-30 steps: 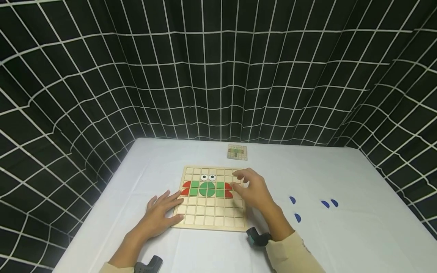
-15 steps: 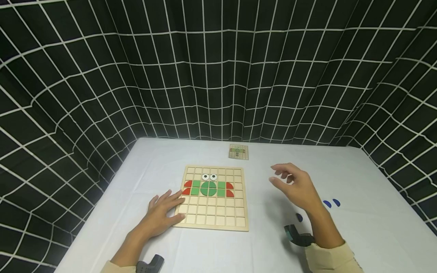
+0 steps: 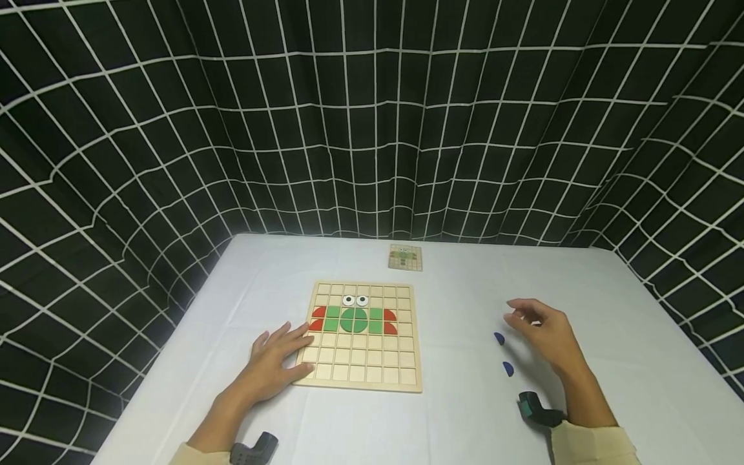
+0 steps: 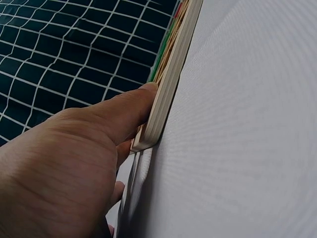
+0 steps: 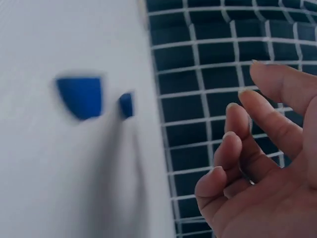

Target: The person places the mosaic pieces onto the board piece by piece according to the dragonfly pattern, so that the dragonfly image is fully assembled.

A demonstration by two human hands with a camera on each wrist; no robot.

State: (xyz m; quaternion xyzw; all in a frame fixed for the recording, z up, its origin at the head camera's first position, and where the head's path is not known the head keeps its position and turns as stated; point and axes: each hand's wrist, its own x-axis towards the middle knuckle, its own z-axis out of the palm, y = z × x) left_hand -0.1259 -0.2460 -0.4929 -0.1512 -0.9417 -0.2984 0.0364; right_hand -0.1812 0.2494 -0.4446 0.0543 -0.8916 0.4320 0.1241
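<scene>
A square wooden grid board [image 3: 366, 374] lies on the table. It carries two round eye pieces [image 3: 355, 300], a green circle [image 3: 353, 320] in quarters, light green squares [image 3: 376, 321] and red quarter-round pieces [image 3: 390, 321]. My left hand [image 3: 273, 365] rests at the board's left edge, fingertips on its rim; the left wrist view shows the thumb [image 4: 129, 106] against the edge. Over the table right of the board hovers my right hand [image 3: 543, 329], fingers loosely bent and nothing between them. Just left of it lie two blue half-round pieces [image 3: 508, 369].
A small card [image 3: 405, 257] printed with a similar grid pattern lies behind the board. A white cloth [image 3: 465, 420] covers the table, and a black curtain with white grid lines [image 3: 372, 129] surrounds its back and sides.
My right hand has moved from the board's right side out to the right, above the blue pieces. It now hides two blue pieces seen farther right before. The left hand stays put.
</scene>
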